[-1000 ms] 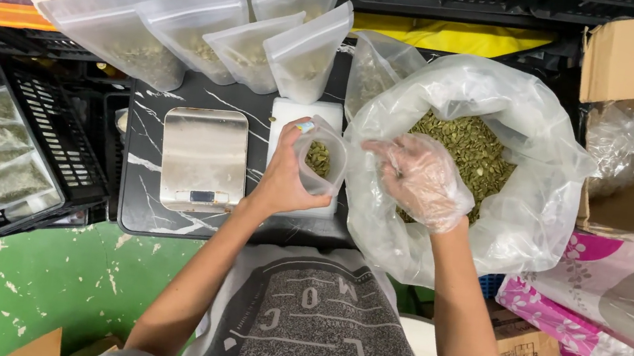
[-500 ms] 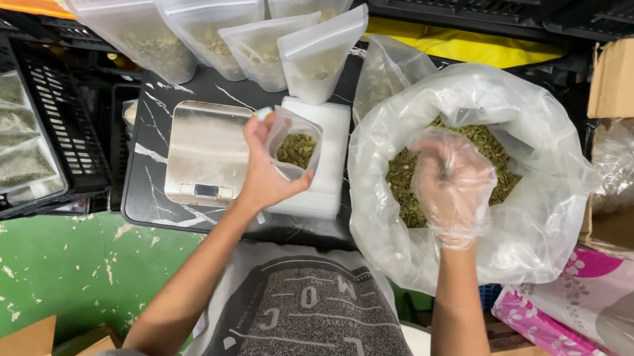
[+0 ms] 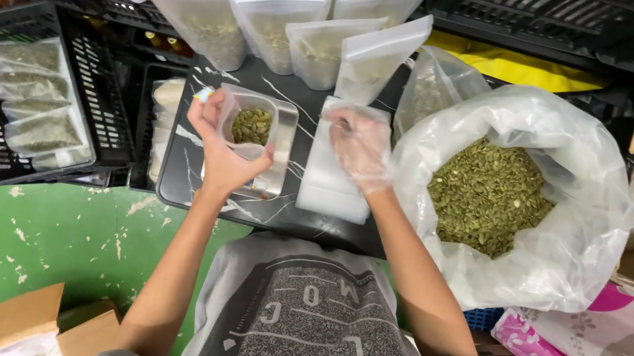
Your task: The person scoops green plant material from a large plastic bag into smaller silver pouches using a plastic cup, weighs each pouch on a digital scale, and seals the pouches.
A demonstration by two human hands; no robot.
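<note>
Over the scale (image 3: 274, 159), the small pouch (image 3: 248, 126), gripped by the left hand (image 3: 220, 151), should be kept upright while the gloved right hand (image 3: 362, 147), loosely open and empty, stays clear.

small clear pouch (image 3: 250, 122) over scale | filled pouches (image 3: 297, 29) behind (standing) | big seed bag (image 3: 516, 191) right

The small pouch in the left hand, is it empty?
No, the small pouch held open by the left hand already has green seeds in it.
</note>
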